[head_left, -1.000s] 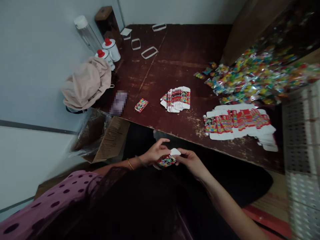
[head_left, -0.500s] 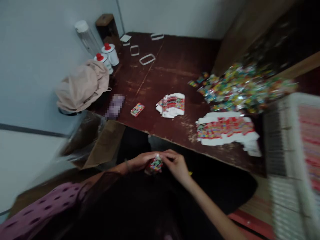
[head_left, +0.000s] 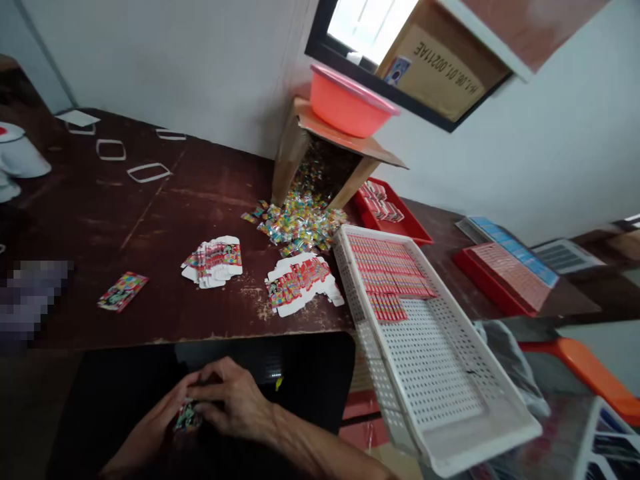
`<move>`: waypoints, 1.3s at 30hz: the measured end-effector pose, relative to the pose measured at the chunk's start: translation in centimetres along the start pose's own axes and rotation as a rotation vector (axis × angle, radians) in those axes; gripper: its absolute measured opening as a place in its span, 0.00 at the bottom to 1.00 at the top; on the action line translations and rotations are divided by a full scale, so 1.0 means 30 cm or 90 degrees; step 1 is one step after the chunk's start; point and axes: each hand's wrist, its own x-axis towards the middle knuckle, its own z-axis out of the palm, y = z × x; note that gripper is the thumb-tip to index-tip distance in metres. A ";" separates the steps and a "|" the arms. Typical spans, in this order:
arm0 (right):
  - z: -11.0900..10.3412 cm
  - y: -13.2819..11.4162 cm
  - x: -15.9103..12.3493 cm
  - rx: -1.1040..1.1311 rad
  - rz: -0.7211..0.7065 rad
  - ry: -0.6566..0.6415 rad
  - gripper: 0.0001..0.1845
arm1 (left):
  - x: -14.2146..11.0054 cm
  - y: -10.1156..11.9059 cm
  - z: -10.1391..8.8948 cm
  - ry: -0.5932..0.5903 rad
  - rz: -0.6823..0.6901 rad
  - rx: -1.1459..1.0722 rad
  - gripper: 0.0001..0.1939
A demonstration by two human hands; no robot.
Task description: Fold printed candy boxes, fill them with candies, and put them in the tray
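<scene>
My left hand (head_left: 156, 421) is closed around a small colourful printed box (head_left: 187, 417), held low over my dark lap in front of the table edge. The fingers of my right hand (head_left: 233, 395) pinch at the upper end of the same box. What lies inside the box is hidden. On the dark red table (head_left: 210, 200) ahead, one similar box (head_left: 123, 291) lies by itself. To its right are a fanned stack of flattened boxes (head_left: 214, 261) and a longer spread row of them (head_left: 301, 281).
Small shiny wrapped packets (head_left: 303, 223) spill from a cardboard box (head_left: 290, 157) topped by a pink basin (head_left: 350, 103). A white perforated crate (head_left: 440, 400), partly filled with rows of red boxes (head_left: 390, 267), juts past the table edge. Red trays (head_left: 395, 223) stand behind.
My view has swung to the right, bringing the crate, trays and basin into sight. Both hands keep hold of the box; my right fingers now curl more over its top.
</scene>
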 end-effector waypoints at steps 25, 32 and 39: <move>-0.716 0.402 0.628 -0.437 0.113 0.230 0.11 | 0.194 0.326 0.103 -0.104 0.043 -0.387 0.22; -0.550 0.201 0.473 -0.256 0.114 0.187 0.17 | 0.152 0.336 0.099 -0.241 0.098 -0.182 0.26; -0.365 -0.048 0.339 -0.197 -0.059 -0.053 0.15 | 0.145 0.303 0.116 -0.223 0.105 -0.035 0.27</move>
